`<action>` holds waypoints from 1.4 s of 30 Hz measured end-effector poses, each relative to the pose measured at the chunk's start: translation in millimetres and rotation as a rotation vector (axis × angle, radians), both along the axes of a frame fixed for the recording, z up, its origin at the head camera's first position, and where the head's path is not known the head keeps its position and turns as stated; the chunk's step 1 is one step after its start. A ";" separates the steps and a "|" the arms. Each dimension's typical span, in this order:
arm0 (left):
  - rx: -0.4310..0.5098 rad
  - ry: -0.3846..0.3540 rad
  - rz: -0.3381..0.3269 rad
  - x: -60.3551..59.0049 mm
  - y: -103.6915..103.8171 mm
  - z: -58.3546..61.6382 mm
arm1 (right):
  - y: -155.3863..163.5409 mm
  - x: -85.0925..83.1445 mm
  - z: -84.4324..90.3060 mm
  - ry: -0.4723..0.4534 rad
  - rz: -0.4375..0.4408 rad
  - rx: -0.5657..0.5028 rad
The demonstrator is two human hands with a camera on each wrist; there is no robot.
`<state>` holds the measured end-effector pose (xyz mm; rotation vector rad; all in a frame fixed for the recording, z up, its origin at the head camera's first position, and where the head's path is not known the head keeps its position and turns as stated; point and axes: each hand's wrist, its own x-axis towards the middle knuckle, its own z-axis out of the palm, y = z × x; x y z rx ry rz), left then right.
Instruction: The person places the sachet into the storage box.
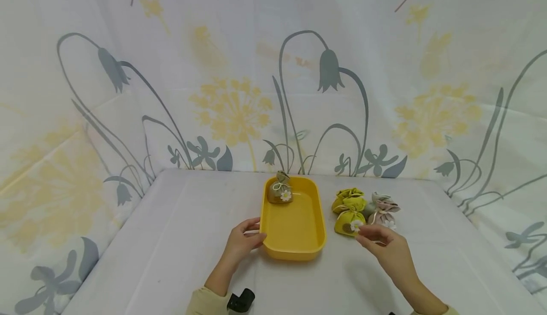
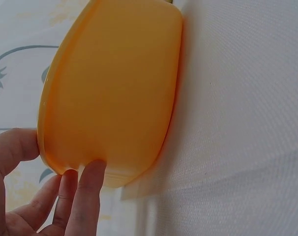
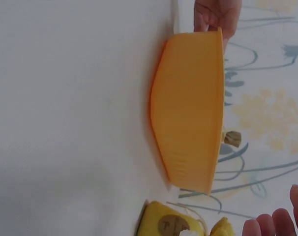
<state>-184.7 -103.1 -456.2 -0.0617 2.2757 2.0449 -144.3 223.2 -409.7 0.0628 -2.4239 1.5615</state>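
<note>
Yellow-green pouch (image 1: pixel 350 220) — gathered top, white flower; right hand (image 1: pixel 384 246) grip apart, touching; left hand (image 1: pixel 243 241) clamped on tray (image 1: pixel 318 220).

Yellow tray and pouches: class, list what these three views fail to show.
- Brown pouch: right wrist view, hidden behind the yellow tray wall except its top.
- Grey-green pouch: head view, mostly behind neighbouring pouches.
- Right hand: right wrist view, cut off by the edge.

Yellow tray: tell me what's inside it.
One brown pouch with a white flower lies in the yellow tray, at its far left corner. What is beneath the pouch is hidden.
</note>
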 end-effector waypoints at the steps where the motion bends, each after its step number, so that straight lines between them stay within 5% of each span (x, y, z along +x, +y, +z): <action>1: 0.002 0.000 -0.002 -0.1 0.2 0.2 | 2.0 -0.1 -0.6 -0.004 0.000 -0.012; 15: 0.011 -0.001 0.003 0.4 1.1 1.2 | 24.6 -3.0 -12.6 -0.039 -0.081 -0.055; 42: 0.016 -0.006 -0.003 1.1 -0.8 1.7 | 68.0 -46.2 -19.4 -0.017 -0.359 0.010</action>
